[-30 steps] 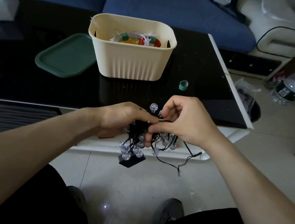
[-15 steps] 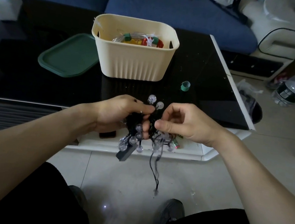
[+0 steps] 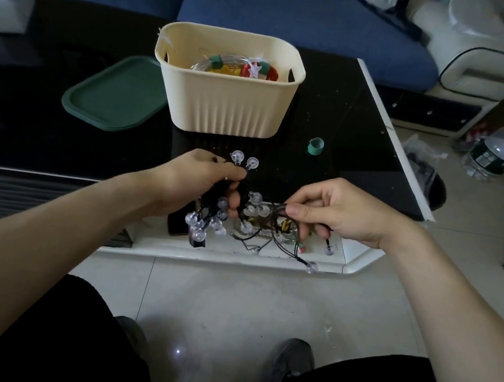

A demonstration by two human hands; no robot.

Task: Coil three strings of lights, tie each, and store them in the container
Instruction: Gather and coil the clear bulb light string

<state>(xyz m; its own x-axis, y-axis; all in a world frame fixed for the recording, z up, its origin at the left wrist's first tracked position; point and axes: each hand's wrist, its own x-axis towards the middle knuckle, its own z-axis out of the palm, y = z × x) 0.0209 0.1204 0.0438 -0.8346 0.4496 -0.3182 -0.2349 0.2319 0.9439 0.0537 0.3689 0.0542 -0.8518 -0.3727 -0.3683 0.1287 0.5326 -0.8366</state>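
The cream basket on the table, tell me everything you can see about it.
The basket looks like cream plastic, with ribbed walls, a rolled rim and handle slots at both ends. It stands upright and open on the black table, beside the green lid. Inside lie coiled lights with green ties. Neither hand touches it.

Left hand (image 3: 202, 182) and right hand (image 3: 337, 213) grip the bulb string (image 3: 240, 212) before the cream container (image 3: 225, 103)

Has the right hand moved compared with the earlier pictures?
Yes. The right hand has moved rightward, away from the left hand, drawing out the string of lights; it now sits under the green ring.
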